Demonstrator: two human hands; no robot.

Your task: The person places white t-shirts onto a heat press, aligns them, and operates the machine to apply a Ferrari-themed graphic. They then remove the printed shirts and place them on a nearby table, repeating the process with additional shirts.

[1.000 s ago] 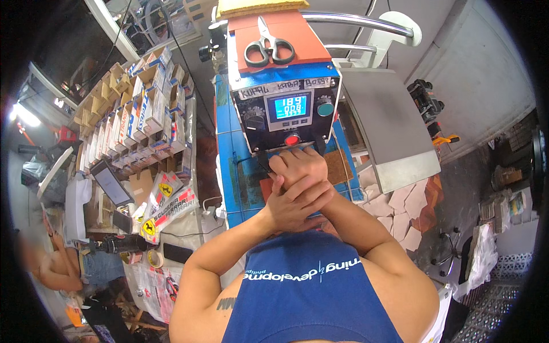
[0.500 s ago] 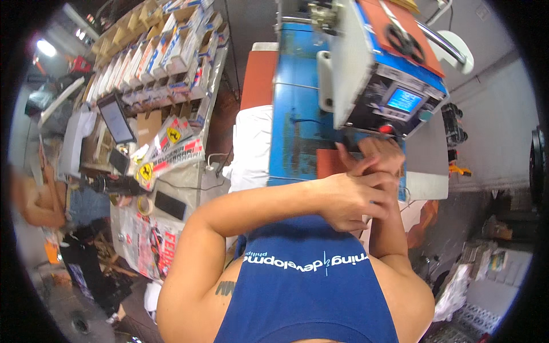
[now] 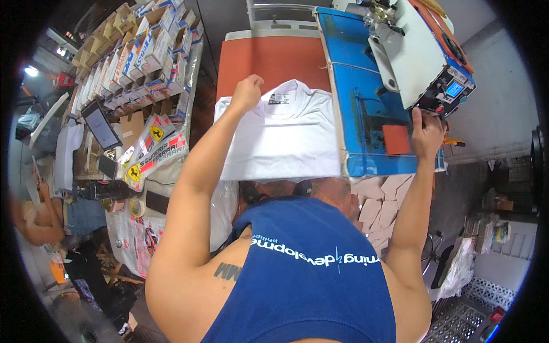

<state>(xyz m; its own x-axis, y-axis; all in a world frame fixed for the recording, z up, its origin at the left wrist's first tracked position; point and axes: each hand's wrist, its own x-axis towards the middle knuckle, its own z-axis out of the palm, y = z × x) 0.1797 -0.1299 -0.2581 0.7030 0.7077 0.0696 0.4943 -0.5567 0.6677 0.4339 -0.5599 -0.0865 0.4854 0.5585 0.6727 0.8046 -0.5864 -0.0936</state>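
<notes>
A white T-shirt (image 3: pixel 280 146) lies flat on the orange-red pad (image 3: pixel 269 57) of a heat press, its collar at the far side. Above the pad by the shirt's left shoulder is my left hand (image 3: pixel 247 94), its fingers curled in loosely, with no cloth seen in them. My right hand (image 3: pixel 428 134) grips the press at the lower edge of its control box (image 3: pixel 452 88), thumb up; the box hides its other fingertips. The blue upper plate (image 3: pixel 354 80) of the press stands to the right of the shirt, with a small orange-red square (image 3: pixel 396 140) on top.
At left, a table holds rows of white boxes (image 3: pixel 137 60), a tablet (image 3: pixel 102 126), printed sheets (image 3: pixel 166 148) and a phone (image 3: pixel 156 202). Another person (image 3: pixel 46 223) is at the far left. Pale paper pieces (image 3: pixel 377 206) lie below the blue plate.
The blue upper plate and control box have swung to the right, uncovering the shirt. My left hand has gone from beside my right forearm to the shirt's far left. The view has shifted.
</notes>
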